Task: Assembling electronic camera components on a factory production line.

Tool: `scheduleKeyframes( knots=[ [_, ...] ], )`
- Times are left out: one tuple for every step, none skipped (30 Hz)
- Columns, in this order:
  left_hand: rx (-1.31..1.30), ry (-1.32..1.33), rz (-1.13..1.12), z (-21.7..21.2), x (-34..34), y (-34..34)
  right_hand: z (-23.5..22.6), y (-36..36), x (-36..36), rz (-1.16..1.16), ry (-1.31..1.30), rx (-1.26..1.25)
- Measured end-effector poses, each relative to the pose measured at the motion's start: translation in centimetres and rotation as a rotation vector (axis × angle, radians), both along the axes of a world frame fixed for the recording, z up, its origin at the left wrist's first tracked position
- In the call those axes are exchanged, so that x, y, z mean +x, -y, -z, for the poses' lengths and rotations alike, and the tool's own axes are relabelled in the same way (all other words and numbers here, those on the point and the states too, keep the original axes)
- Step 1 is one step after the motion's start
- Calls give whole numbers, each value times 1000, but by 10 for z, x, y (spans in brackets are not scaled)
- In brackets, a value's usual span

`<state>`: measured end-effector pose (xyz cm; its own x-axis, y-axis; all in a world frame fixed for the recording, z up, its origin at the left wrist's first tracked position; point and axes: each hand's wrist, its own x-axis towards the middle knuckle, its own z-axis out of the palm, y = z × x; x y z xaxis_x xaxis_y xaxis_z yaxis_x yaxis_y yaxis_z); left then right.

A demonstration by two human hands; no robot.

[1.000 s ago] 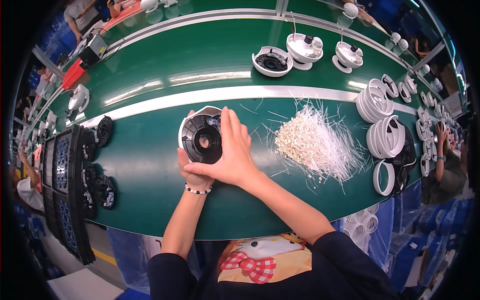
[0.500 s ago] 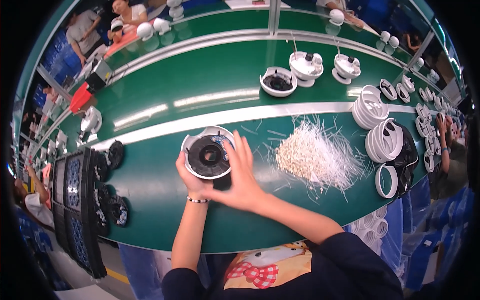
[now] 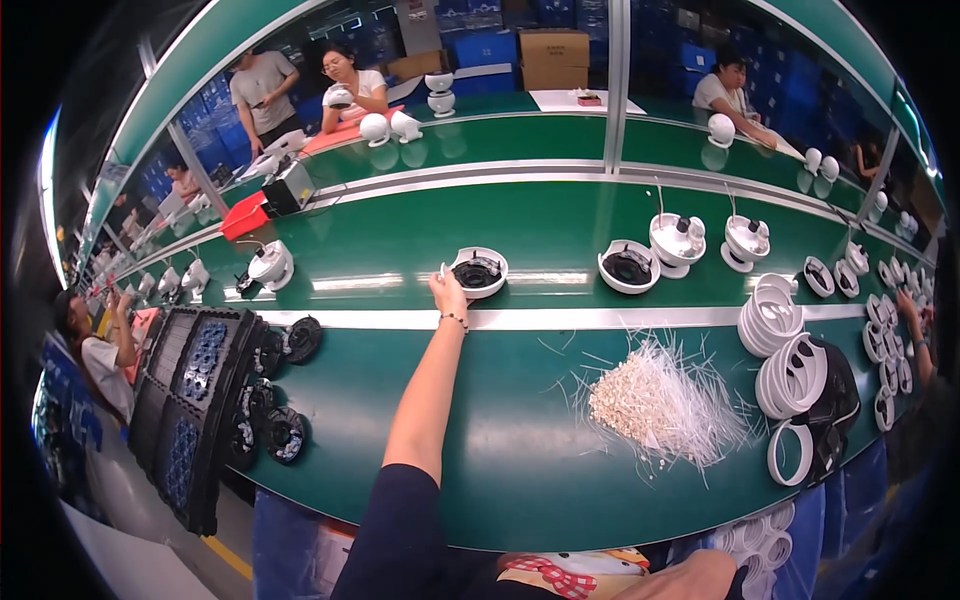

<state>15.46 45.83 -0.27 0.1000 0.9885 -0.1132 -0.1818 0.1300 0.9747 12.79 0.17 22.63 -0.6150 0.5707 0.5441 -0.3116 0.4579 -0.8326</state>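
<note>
My left hand (image 3: 449,292) reaches far forward with its fingers closed on the near left rim of a round white housing (image 3: 492,288). A black ring-shaped part sits inside the housing. The housing is upright, at the green strip beyond the white rail; whether it rests there fully I cannot tell. To its right stands a similar white housing (image 3: 629,283) with a black insert. Two white domed assemblies (image 3: 678,243) on round feet, wires sticking up, stand beside that one. Of my right arm only a bent forearm (image 3: 690,580) shows at the lower edge; the hand is out of view.
A pile of white strips and small beige pieces (image 3: 655,400) lies right of centre. Stacked white rings (image 3: 790,380) stand beside a black bag. At left are black trays (image 3: 190,400) and several black round parts (image 3: 286,434). Co-workers sit beyond the rail and at both sides.
The housing has gone from between both hands above the near table to the far green strip, in my left hand alone. My right hand has let go and left the view. The view has tilted up.
</note>
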Motion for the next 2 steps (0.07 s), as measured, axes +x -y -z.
scheduleKeyframes(
  knots=[
    [101,-158,-85,10,-9,-15,-3,-2,-1,-40,27,56],
    [98,-158,-80,12,-5,-12,-3,-1,0,-47,57,97]
  ],
)
